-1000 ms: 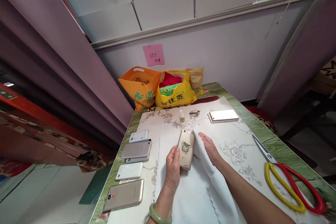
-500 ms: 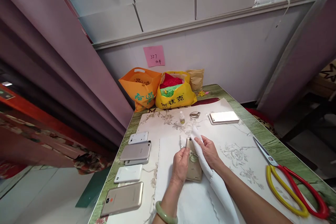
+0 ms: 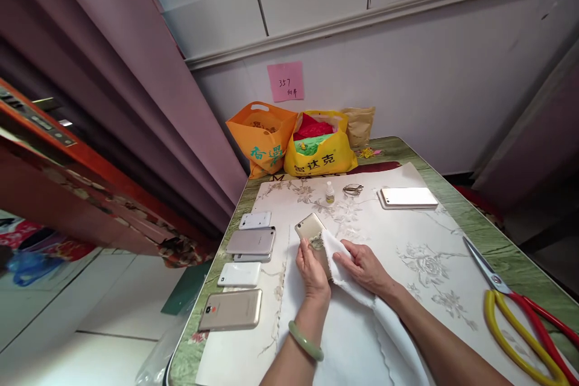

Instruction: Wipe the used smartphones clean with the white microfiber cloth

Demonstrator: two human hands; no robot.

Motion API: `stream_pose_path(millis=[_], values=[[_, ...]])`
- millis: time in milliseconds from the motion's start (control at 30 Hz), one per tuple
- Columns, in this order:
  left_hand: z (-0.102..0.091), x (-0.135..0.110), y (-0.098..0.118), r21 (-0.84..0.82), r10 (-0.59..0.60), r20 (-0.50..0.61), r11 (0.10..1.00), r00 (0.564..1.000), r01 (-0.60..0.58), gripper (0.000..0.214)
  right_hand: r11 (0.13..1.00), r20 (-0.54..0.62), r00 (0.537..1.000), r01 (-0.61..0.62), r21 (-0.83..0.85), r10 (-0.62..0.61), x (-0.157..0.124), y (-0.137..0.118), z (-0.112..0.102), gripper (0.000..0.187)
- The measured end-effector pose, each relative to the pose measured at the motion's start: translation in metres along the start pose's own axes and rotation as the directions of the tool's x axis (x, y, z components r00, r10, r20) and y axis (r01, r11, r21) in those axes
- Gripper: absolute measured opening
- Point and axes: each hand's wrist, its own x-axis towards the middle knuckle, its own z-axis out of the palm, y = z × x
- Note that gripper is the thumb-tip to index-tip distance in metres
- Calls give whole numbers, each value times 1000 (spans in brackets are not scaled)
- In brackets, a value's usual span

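Note:
My left hand (image 3: 312, 268), with a green bangle (image 3: 306, 342) on its wrist, grips a gold smartphone (image 3: 309, 227) by its side, back face up and tilted. Against the lower part of the phone's back lies a folded edge of a white cloth (image 3: 340, 268), pinched in my right hand (image 3: 364, 268). This cloth covers part of the phone and a ring-like fitting on its back. The remainder of the cloth spreads over the table below my wrists. Just beyond the phone stand a small white-capped bottle (image 3: 330, 193) and a pair of glasses (image 3: 353, 190).
Several phones line the left side, including a gold one (image 3: 231, 310) and a white one (image 3: 239, 274). Stacked white phones (image 3: 408, 197) lie at right, near large scissors (image 3: 497, 283). An orange bag (image 3: 262, 139) and a yellow bag (image 3: 319, 160) stand at the back.
The phone has turned, its top now leaning left. My right hand has brought the cloth's edge lower across the phone's back. The whole view has shifted left.

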Motion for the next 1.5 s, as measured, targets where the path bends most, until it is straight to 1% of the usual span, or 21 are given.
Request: stream_pose_path(millis=[67, 100, 200, 300, 367, 467, 533, 633, 767, 833, 900, 967, 1000, 1100, 1200, 1267, 1333, 1400, 1433, 1467, 1500], values=[[-1, -1, 2, 26, 29, 126, 999, 992, -32, 48, 991, -4, 999, -45, 127, 46, 0, 0, 0, 41], [-1, -1, 3, 52, 52, 204, 997, 978, -64, 47, 974, -15, 996, -83, 210, 88, 0, 1, 1, 43], [-3, -4, 6, 160, 115, 421, 967, 900, -199, 42, 885, -65, 978, -153, 440, 201, 2, 4, 1, 47], [-5, -7, 7, 246, 78, 571, 934, 817, -261, 41, 821, -157, 955, -124, 557, 251, 5, 7, 0, 49], [-6, -9, 8, 272, 26, 609, 932, 793, -240, 41, 791, -206, 934, -115, 601, 292, 6, 9, 0, 51], [-6, -10, 10, 277, -21, 614, 942, 789, -190, 42, 781, -231, 921, -113, 614, 314, 7, 10, 1, 51], [-5, -10, 11, 260, -21, 580, 952, 814, -160, 42, 823, -242, 928, -106, 558, 284, 7, 11, 2, 48], [-2, -9, 11, 198, 9, 498, 972, 867, -124, 42, 896, -221, 953, -96, 434, 209, 7, 9, 2, 45], [1, -6, 6, 98, 9, 415, 994, 910, -55, 45, 943, -177, 975, -73, 324, 136, 7, 6, 1, 44], [1, -5, 4, 52, -9, 331, 999, 944, -8, 47, 958, -146, 983, -68, 280, 112, 5, 4, 1, 42], [0, -3, 2, 14, -34, 211, 999, 977, 32, 49, 972, -100, 991, -65, 225, 89, 4, 3, 1, 40], [0, -1, 2, -13, -63, 120, 998, 991, 65, 49, 984, -59, 996, -51, 172, 62, 2, 2, 2, 40], [0, -1, 3, -20, -73, 105, 997, 992, 75, 49, 987, -44, 998, -40, 157, 47, 1, 2, 2, 39], [1, 0, 5, -4, -36, 162, 999, 986, 37, 48, 979, -16, 999, -31, 202, 35, 0, 2, 2, 40], [1, -1, 6, 75, 58, 305, 994, 951, -85, 45, 935, -69, 992, -77, 346, 107, 1, 2, 2, 42], [-1, -3, 7, 155, 70, 444, 976, 894, -153, 43, 891, -156, 969, -104, 442, 190, 3, 4, 2, 46], [-3, -5, 8, 232, 34, 575, 951, 818, -203, 41, 845, -225, 937, -116, 522, 267, 6, 7, 2, 49], [-3, -7, 9, 271, 12, 648, 931, 762, -245, 41, 811, -256, 916, -113, 573, 308, 8, 10, 2, 51], [-3, -7, 9, 274, 17, 653, 927, 757, -257, 41, 811, -260, 915, -112, 575, 310, 8, 10, 2, 51], [-3, -7, 9, 267, 33, 639, 928, 769, -261, 42, 825, -261, 918, -109, 555, 297, 8, 10, 2, 50], [-2, -7, 9, 249, 52, 607, 935, 793, -252, 42, 851, -259, 927, -105, 515, 271, 8, 9, 2, 49]])
